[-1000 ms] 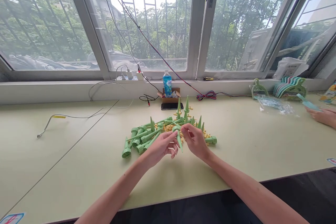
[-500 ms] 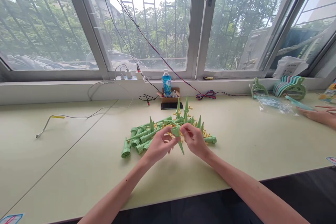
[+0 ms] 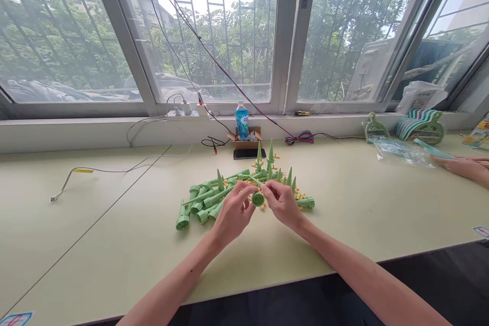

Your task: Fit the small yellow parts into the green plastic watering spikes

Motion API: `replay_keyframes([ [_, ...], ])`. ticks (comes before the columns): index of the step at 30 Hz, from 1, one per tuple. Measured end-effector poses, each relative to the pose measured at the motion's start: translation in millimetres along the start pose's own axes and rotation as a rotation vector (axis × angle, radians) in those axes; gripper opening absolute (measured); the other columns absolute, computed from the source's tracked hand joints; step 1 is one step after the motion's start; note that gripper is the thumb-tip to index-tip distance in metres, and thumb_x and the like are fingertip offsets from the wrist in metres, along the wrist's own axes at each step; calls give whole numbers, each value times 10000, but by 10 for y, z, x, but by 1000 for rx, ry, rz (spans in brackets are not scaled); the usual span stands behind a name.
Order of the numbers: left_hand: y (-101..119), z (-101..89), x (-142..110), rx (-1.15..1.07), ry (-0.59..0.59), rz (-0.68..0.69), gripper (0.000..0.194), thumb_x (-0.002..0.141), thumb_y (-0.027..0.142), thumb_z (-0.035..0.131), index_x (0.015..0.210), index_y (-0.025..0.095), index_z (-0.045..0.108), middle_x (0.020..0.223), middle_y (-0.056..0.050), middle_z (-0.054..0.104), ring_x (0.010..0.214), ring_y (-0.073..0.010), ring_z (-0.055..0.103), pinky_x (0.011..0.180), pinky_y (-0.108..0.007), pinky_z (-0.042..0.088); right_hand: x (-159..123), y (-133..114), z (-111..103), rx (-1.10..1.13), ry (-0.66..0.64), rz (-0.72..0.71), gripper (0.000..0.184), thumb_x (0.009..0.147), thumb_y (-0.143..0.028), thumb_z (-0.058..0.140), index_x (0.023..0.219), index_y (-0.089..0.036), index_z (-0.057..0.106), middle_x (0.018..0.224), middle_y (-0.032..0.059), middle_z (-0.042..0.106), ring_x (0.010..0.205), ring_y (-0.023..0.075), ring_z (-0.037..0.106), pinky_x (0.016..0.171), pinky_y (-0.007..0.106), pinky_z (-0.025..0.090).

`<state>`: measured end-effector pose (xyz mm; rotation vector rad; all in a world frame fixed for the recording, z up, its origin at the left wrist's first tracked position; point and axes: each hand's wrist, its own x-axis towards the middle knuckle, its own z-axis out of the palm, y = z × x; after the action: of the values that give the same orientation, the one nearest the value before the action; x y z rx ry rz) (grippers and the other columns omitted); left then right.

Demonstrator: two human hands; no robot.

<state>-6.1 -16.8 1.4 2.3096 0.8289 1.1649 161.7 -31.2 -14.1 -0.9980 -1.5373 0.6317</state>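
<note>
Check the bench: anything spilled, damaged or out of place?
No spill or damage visible. The white cable end lies unplugged at left and the red-tipped black cable end lies loose near the phone, both untidy. The green parts are jumbled with small yellow pieces but look intact.

So the surface (image 3: pixel 367 219) is pale yellow-green and smooth, with a thin dark seam on the left side. Middle's a messy heap of green plastic spikes with ribbed caps (image 3: pixel 210 198), small yellow plastic pieces (image 3: pixel 302 197) mixed in. Behind that: a flat black phone (image 3: pixel 249 154) by an open brown cardboard box (image 3: pixel 244 145). Clear plastic packaging (image 3: pixel 401 153)'s over on the right.
</note>
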Motion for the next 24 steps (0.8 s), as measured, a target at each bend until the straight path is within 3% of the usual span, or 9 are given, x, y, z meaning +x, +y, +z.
replay_keyframes([
  [6, 48, 6, 57, -231, 99, -276, 167, 849, 344, 602, 927, 204, 557, 896, -20, 564, 558, -82, 530, 452, -197, 446, 0, -13, -14, 31, 46, 6, 336, 953, -474, 480, 764, -197, 509, 565, -53, 370, 472, 94, 325, 426, 228, 267],
  [12, 51, -47, 109, -753, -150, -633, 430, 852, 589, 563, 778, 170, 500, 708, 1, 526, 492, -92, 527, 375, -200, 411, -5, 11, -16, 25, 30, -50, 321, 963, -467, 469, 789, -200, 510, 621, -42, 372, 493, 91, 295, 446, 234, 268],
  [17, 54, -72, 94, -904, -252, -625, 386, 827, 525, 651, 883, 155, 560, 780, -1, 487, 559, -86, 548, 417, -195, 433, -10, 15, -9, 4, -10, -95, 287, 975, -419, 466, 803, -198, 527, 639, -36, 395, 506, 91, 309, 467, 236, 283],
  [24, 118, -88, 98, -695, -201, -543, 363, 793, 490, 692, 902, 171, 560, 764, 12, 492, 534, -96, 560, 408, -210, 447, -1, -4, -6, -1, -15, -96, 278, 967, -400, 481, 782, -195, 512, 636, -38, 412, 496, 90, 318, 465, 235, 273],
])
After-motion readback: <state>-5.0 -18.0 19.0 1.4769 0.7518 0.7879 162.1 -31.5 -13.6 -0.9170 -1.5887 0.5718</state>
